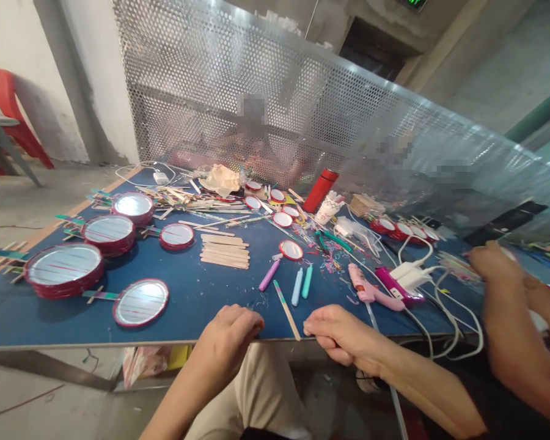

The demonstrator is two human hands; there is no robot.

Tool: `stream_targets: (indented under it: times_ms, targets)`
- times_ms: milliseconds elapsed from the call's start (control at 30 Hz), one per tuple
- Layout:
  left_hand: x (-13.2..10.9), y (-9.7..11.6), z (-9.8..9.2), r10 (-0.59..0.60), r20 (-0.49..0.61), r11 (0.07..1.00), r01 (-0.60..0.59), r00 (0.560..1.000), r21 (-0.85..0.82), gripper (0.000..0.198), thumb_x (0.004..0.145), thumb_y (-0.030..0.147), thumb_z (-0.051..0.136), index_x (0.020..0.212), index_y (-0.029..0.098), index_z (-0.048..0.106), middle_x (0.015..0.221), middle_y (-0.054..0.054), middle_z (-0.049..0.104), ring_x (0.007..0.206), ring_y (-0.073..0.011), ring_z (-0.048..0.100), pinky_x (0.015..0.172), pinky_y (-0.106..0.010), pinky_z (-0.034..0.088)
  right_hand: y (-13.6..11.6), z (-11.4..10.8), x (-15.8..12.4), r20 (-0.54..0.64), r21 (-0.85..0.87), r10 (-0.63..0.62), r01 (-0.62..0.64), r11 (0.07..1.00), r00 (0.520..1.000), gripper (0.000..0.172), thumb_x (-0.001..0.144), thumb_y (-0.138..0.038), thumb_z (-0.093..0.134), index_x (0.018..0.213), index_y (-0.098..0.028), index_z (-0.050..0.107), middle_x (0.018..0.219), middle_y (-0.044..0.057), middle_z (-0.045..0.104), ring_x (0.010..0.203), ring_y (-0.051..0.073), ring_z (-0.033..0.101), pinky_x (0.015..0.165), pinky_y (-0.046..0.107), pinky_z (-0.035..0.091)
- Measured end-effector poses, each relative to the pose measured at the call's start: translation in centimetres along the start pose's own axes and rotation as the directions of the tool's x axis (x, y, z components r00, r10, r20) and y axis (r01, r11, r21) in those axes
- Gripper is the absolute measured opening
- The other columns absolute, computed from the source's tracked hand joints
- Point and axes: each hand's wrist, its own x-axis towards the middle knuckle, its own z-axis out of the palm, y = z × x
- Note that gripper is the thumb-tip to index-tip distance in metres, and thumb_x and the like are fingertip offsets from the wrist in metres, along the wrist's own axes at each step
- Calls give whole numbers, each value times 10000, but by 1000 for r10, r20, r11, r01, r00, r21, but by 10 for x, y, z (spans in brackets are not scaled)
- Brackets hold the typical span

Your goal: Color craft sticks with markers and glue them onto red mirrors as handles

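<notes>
My left hand (pixel 231 335) rests at the table's front edge, its fingers curled in; whatever they may hold is hidden. To its right, my right hand (pixel 332 333) is closed in a pinch at the same edge, and nothing nameable shows between its fingertips. Between the two hands lies a wooden craft stick (pixel 288 311) with a green-painted far end, apart from both. Just beyond it are a purple pen (pixel 269 275), a light blue pen (pixel 297 287) and a mint pen (pixel 307 281). A round red-rimmed disc (pixel 291 250) lies behind them.
Stacked red-rimmed discs on sticks (pixel 64 269) fill the left side. A row of plain craft sticks (pixel 224 252) lies mid-table. Right are a pink glue gun (pixel 371 290), white chargers (pixel 410 276) with cables, and a co-worker's arm (pixel 508 311). A red bottle (pixel 319 190) stands behind.
</notes>
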Motion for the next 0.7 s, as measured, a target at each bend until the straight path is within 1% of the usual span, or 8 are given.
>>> stream_targets:
  times_ms: [100,200,300,367,467,533,633,700]
  targets:
    - [1,0,-2,30,52,999,-29,998,-22,286,1045,160,405,929,210,661,803,-33,740,719,-181,636,678,-286,449,-1,-4,1,-45,-100,-61,56,993,997,350,810,-565,590,768,-223,530,469,-141,312,359,38,169,409,194,132]
    - [3,2,-5,75,152,997,-73,985,-19,267,1053,211,446,1015,231,710,903,-40,797,777,-207,658,709,-316,453,-7,-17,2,-146,-294,-187,138,946,971,316,865,-504,538,709,-230,533,465,-118,298,387,68,195,442,224,198]
    - [5,1,-3,91,207,996,-93,974,0,238,1040,219,507,1091,255,736,1078,-30,819,835,-224,673,738,-341,477,-12,-37,3,-251,-547,-384,197,814,889,302,873,-373,575,617,-232,497,520,-47,427,487,118,388,533,261,265]
    - [5,0,0,81,213,996,-87,974,20,219,1019,203,548,1107,246,743,1138,-32,812,840,-230,677,747,-353,496,-13,-49,5,-270,-690,-497,195,697,825,295,891,-303,565,614,-233,491,562,-18,493,578,155,486,598,284,294]
    - [5,1,6,34,202,994,-54,979,91,232,970,151,606,1141,233,740,1186,-47,799,850,-246,683,765,-378,522,-11,-58,13,-188,-831,-594,196,520,782,239,951,-268,503,729,-235,586,650,15,627,679,202,609,660,304,363]
    - [6,3,9,-16,195,985,-19,981,174,287,926,111,647,1172,234,731,1206,-55,790,845,-256,687,756,-389,537,-8,-56,21,-78,-890,-634,233,392,769,178,965,-226,496,931,-233,670,841,43,738,807,225,690,704,304,420]
    - [10,8,12,-117,206,952,51,971,300,390,893,69,662,1232,255,711,1174,-58,787,855,-271,702,740,-397,558,-5,-47,34,99,-938,-668,293,185,738,380,947,-101,488,1264,-246,640,1072,69,767,873,214,736,676,277,441]
    - [16,12,12,-211,238,930,119,948,348,440,911,51,622,1284,275,691,1139,-48,784,883,-274,722,758,-401,573,-4,-42,40,219,-950,-668,313,22,711,472,919,-32,491,1323,-242,617,1046,75,769,802,193,742,594,257,401]
